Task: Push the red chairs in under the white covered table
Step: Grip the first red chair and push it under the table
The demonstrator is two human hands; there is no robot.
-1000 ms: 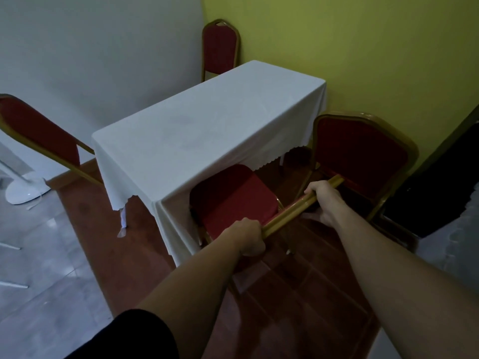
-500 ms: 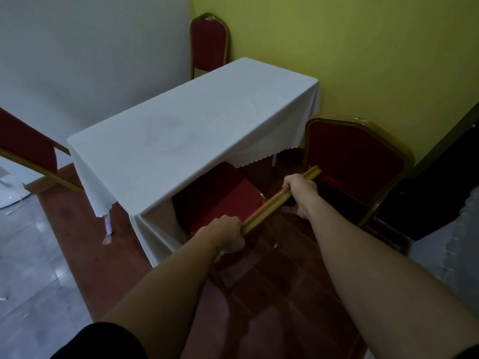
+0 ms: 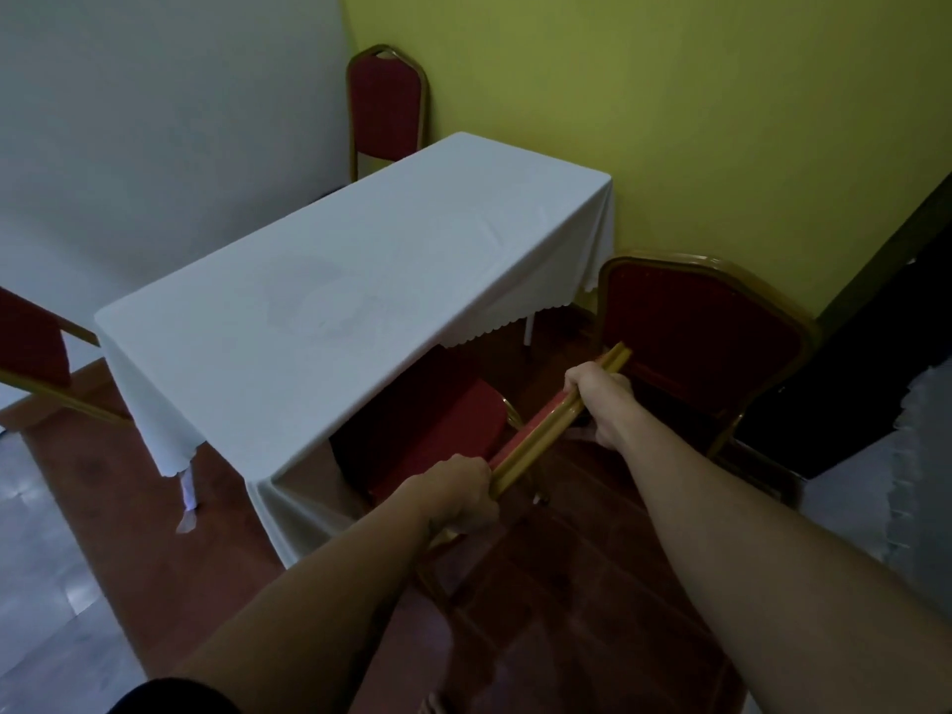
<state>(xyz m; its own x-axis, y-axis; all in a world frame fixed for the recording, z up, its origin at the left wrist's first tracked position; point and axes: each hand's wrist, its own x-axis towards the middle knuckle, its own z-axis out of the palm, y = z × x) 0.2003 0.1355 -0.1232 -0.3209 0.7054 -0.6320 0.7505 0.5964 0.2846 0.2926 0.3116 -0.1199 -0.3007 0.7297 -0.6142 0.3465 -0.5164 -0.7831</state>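
Step in hand: one chair [image 3: 438,435] is being pushed in under the counter [image 3: 329,306]. Its gilt top rail is gripped by the left hand [image 3: 458,499] and right hand [image 3: 600,399], both closed; the padded red seat lies just ahead, partly beneath the scalloped white cloth. Judged next: a straight push, the draped cloth kept clear.

The room is dim and bluish, with soft, even light and no glare. The white tablecloth [image 3: 329,311] is the brightest area; deep shadow lies beneath it. Wide-angle distortion bends the walls around it, and detail is soft.
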